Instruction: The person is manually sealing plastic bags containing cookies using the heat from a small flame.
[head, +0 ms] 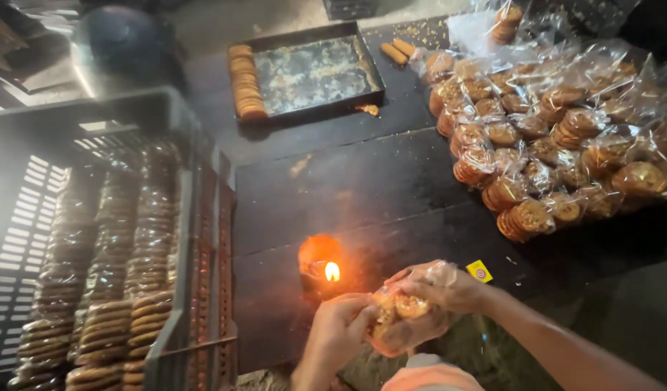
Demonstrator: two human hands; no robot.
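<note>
Both my hands hold one clear plastic packet of round biscuits (402,308) at the near edge of the dark table (362,188). My left hand (338,331) grips the packet's left end. My right hand (438,291) wraps over its top and right side. A small lit candle (330,272) burns on the table just above and left of the packet, a short way from my fingers. A small yellow label (479,271) lies on the table to the right of my right hand.
A heap of sealed biscuit packets (551,130) fills the table's right side. A black baking tray (312,72) with a row of biscuits (245,81) along its left edge sits at the back. At left, a dark plastic crate (196,239) holds stacked packets.
</note>
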